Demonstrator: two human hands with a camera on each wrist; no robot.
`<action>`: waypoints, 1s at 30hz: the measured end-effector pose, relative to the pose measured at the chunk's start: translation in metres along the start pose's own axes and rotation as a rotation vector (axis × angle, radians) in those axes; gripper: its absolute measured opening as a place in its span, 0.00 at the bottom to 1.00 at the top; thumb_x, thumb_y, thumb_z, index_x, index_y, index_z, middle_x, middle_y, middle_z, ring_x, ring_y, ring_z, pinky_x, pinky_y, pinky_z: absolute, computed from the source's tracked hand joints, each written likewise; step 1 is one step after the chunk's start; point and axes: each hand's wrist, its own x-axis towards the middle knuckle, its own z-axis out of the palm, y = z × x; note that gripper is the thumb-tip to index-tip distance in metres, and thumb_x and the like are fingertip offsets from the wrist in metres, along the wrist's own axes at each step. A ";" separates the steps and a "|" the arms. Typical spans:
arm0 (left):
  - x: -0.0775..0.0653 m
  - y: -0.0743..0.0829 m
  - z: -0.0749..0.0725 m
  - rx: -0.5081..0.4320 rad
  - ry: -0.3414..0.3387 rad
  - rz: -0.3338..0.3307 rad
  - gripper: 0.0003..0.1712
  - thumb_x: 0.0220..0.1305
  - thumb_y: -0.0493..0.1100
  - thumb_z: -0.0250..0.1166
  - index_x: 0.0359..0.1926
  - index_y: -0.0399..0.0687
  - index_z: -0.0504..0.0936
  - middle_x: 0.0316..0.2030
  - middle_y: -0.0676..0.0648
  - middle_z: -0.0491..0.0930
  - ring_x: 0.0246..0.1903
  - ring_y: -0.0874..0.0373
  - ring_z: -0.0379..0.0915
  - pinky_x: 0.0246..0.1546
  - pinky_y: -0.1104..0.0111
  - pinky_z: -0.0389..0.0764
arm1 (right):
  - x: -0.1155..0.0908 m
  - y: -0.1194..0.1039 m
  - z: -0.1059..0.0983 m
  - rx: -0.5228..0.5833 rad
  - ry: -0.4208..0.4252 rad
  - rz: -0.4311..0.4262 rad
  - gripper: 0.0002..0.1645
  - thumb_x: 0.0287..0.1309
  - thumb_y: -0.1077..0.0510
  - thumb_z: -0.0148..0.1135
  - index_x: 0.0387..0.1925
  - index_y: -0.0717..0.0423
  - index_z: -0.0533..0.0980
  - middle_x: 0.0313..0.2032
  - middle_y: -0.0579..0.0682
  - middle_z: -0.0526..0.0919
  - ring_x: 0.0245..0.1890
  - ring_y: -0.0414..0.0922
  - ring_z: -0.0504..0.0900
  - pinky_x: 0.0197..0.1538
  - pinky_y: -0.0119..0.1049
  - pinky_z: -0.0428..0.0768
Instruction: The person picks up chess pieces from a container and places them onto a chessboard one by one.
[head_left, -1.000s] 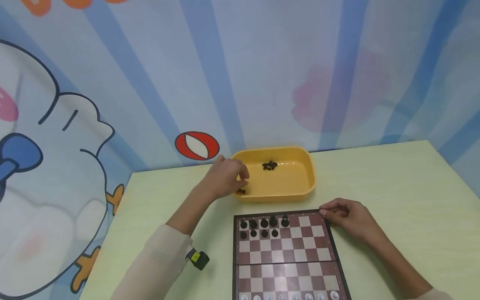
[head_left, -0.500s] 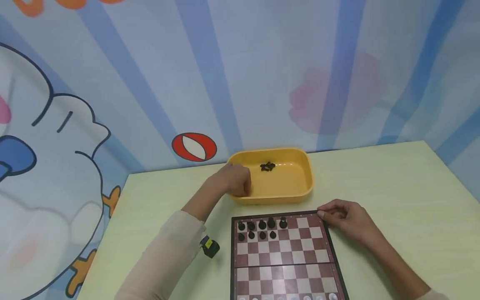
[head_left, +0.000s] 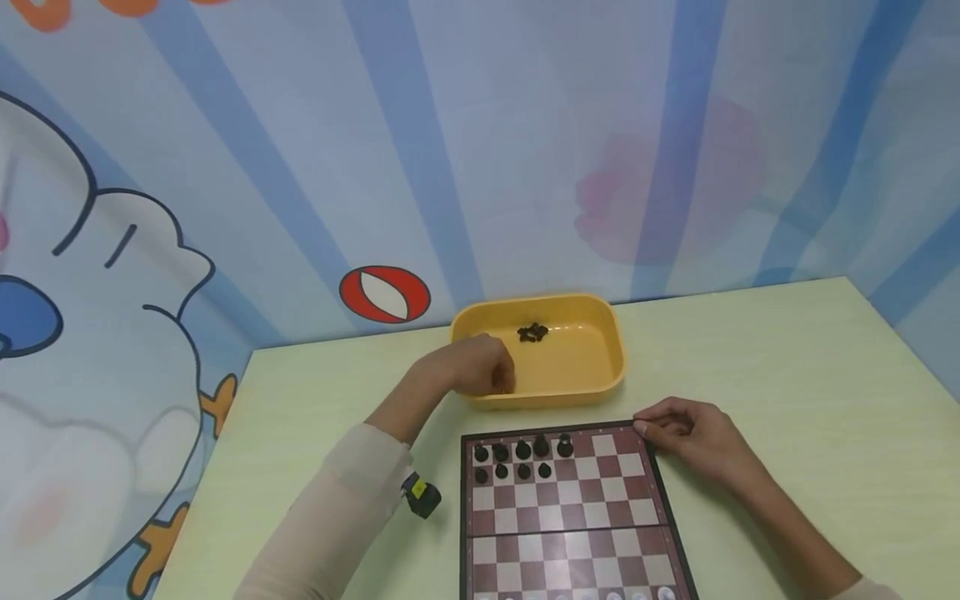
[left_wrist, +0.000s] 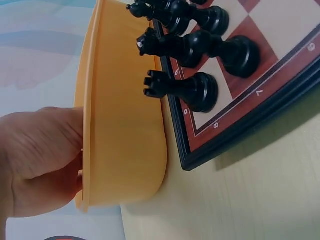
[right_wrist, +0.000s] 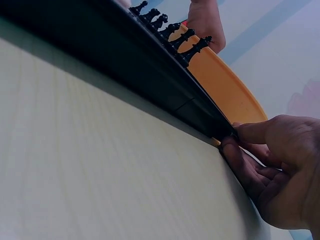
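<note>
In the head view my left hand [head_left: 480,365] reaches over the left end of the yellow tray [head_left: 555,401], its fingers bent down inside. The tray wall hides the fingertips in the left wrist view, so I cannot tell whether they grasp a piece. A small heap of black chess pieces [head_left: 533,332] lies at the back of the tray. My right hand [head_left: 693,433] pinches the far right corner of the chessboard [head_left: 576,517] between thumb and fingers. Black chessmen stand in two rows on the far left squares, with a black rook [left_wrist: 197,92] at the corner.
White chessmen [head_left: 666,593] line the board near the bottom edge of the head view. The pale table [head_left: 780,358] extends to both sides of the board. A printed backdrop [head_left: 525,150] rises right behind the tray.
My left hand has lowered into the left end of the tray and shifted slightly right; the dark piece seen under it earlier is now hidden. My right hand stays on the board's corner.
</note>
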 end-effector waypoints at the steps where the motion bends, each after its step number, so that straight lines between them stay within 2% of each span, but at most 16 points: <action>1: 0.001 0.000 0.000 -0.012 -0.005 0.016 0.12 0.71 0.33 0.66 0.35 0.51 0.92 0.29 0.54 0.84 0.31 0.61 0.75 0.35 0.70 0.78 | 0.000 0.000 0.000 0.001 -0.001 -0.002 0.17 0.71 0.48 0.70 0.51 0.54 0.86 0.41 0.47 0.92 0.38 0.40 0.88 0.42 0.31 0.80; 4: 0.004 0.001 0.001 -0.029 -0.008 0.053 0.14 0.72 0.32 0.65 0.43 0.53 0.94 0.38 0.53 0.89 0.38 0.59 0.80 0.43 0.67 0.83 | -0.001 -0.001 0.000 0.003 -0.002 -0.003 0.16 0.71 0.48 0.70 0.51 0.54 0.86 0.40 0.47 0.92 0.38 0.40 0.88 0.42 0.31 0.80; 13: 0.013 0.005 0.009 -0.040 0.046 0.138 0.16 0.73 0.32 0.63 0.45 0.55 0.93 0.41 0.55 0.90 0.40 0.61 0.81 0.45 0.68 0.83 | -0.001 -0.003 -0.001 -0.007 -0.004 0.000 0.17 0.70 0.48 0.70 0.51 0.54 0.86 0.39 0.46 0.92 0.38 0.40 0.88 0.42 0.31 0.79; 19: 0.012 0.007 0.012 -0.049 0.065 0.117 0.11 0.74 0.36 0.66 0.48 0.53 0.92 0.44 0.54 0.89 0.43 0.61 0.82 0.47 0.67 0.83 | -0.001 -0.003 0.001 0.011 -0.012 0.002 0.17 0.70 0.48 0.70 0.51 0.55 0.86 0.40 0.47 0.92 0.38 0.40 0.88 0.42 0.31 0.80; 25: 0.008 0.005 0.010 -0.057 0.138 0.071 0.10 0.71 0.40 0.70 0.51 0.51 0.92 0.39 0.54 0.88 0.35 0.61 0.79 0.41 0.68 0.80 | 0.001 -0.003 0.001 0.003 -0.009 -0.011 0.16 0.70 0.49 0.70 0.51 0.55 0.86 0.40 0.47 0.92 0.38 0.41 0.88 0.42 0.31 0.80; 27: 0.007 0.003 0.009 -0.058 0.165 0.077 0.12 0.71 0.39 0.69 0.52 0.49 0.92 0.38 0.53 0.86 0.33 0.60 0.77 0.39 0.68 0.77 | 0.002 -0.003 0.000 0.001 -0.010 -0.009 0.17 0.70 0.48 0.70 0.51 0.55 0.86 0.39 0.47 0.92 0.38 0.41 0.88 0.42 0.31 0.80; 30: 0.003 0.001 0.007 -0.056 0.209 0.105 0.14 0.72 0.37 0.66 0.54 0.45 0.91 0.39 0.49 0.84 0.36 0.58 0.73 0.41 0.67 0.73 | 0.003 -0.003 -0.001 -0.001 -0.014 0.000 0.18 0.70 0.47 0.70 0.52 0.54 0.86 0.39 0.46 0.92 0.38 0.41 0.87 0.41 0.31 0.79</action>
